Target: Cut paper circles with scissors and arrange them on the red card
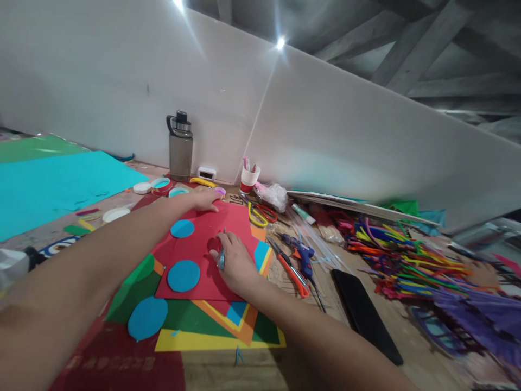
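My left hand (204, 200) reaches across to the far edge of a red foam or paper sheet (211, 222) and rests on it with fingers stretched out. A small purple roll (220, 191) lies just past those fingers. My right hand (236, 263) is over the middle of the red sheet, closed around a slim pen-like tool (221, 260); its exact kind is hidden by the fingers. Two blue discs, an upper one (182, 228) and a larger lower one (183, 276), lie on the sheet. Another blue disc (147, 318) sits below left, on other coloured sheets.
Right of the sheets lie yellow-handled scissors (257, 216), an orange tool (295, 274), a blue glue gun (303, 255), a black phone (366, 315) and many pipe cleaners (407, 255). Behind stand a bottle (180, 149) and a pen cup (249, 178). Cyan sheet (61, 184) at left.
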Demonstrator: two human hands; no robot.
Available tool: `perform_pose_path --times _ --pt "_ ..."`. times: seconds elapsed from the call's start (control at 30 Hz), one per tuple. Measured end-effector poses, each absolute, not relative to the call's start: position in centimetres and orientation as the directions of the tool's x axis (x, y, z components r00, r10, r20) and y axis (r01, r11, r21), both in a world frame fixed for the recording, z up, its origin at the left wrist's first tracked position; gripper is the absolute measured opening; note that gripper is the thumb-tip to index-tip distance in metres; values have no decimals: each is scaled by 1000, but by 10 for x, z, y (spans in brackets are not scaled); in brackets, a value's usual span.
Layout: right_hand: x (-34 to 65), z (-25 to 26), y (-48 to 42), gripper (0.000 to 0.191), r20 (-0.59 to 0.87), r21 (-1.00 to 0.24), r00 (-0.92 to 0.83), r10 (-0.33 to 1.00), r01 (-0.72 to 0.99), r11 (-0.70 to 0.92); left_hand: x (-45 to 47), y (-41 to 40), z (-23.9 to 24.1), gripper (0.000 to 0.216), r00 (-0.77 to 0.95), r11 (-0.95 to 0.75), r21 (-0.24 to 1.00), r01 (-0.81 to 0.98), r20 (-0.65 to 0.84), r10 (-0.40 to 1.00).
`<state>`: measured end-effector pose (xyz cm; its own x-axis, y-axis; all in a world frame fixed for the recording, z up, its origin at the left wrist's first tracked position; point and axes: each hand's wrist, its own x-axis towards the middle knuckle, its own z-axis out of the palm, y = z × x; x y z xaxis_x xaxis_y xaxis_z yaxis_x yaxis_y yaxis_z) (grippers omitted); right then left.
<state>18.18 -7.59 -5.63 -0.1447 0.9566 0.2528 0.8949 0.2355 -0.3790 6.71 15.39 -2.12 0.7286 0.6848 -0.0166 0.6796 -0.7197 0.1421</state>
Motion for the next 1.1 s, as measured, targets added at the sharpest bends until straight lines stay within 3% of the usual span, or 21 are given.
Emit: perform_pose_path --times 0.1,0.23,0.37,0.5,0.6,0.73,0.93,1.1 --pt "182 -53 -77 38 240 -414 -147 959 878 239 65 151 -13 50 716 -718 140 682 70 694" --pt "185 -36 -73 32 221 -576 -90 971 792 204 61 131 5 38 684 -721 342 603 243 688" --pt "187 -22 -67 32 320 -798 85 944 560 221 57 88 24 31 591 -669 494 555 332 735" --pt "192 -38 -62 34 322 -904 202 925 356 237 47 50 38 31 498 -609 521 598 353 792" --pt "197 -58 -57 35 278 -928 202 939 311 207 35 35 42 24 645 -638 441 632 158 748" --pt "199 -68 -53 39 221 -959 214 951 222 173 19 21 38 24 816 -710 413 570 -184 549" --pt "196 -61 -57 42 192 -970 227 955 193 149 1 -4 27 42 858 -761 416 497 -363 362" --pt "197 -61 -56 37 182 -969 205 962 202 140 -6 -11 22 59 857 -791 374 484 -386 342"
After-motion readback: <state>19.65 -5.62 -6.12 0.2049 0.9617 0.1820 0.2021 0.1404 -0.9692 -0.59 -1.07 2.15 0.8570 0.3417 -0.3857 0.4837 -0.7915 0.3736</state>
